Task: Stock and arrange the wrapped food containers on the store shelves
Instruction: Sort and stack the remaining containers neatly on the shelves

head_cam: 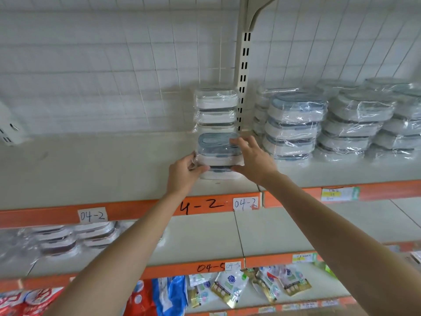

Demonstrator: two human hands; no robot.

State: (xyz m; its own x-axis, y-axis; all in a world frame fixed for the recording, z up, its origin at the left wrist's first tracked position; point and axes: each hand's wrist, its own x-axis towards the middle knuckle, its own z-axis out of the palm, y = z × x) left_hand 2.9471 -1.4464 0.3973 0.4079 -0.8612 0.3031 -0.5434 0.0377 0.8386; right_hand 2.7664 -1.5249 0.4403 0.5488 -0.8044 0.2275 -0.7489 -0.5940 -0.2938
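Lying flat, container (pixel 218 148) lengthwise left-right

**Glossy film over matt plastic on painted steel shelving**

Clear, crinkled plastic wrap is catching the light on the wrapped container (pixel 218 151) standing near the front edge of the upper shelf (pixel 91 169); its lid is showing as smooth blue-grey plastic, its body as matt white plastic. The container stacks (pixel 296 124) toward the shelf's right end are shining under the same glossy film. The shelf deck is looking like smooth, matt, cream-painted metal, its front edge strip (pixel 136 210) glossy orange. Paper labels (pixel 92 215) are sitting matt on that strip. The slotted upright (pixel 243 65) is reading as painted metal. Glossy printed plastic pouches (pixel 230 290) are gleaming on the bottom shelf.
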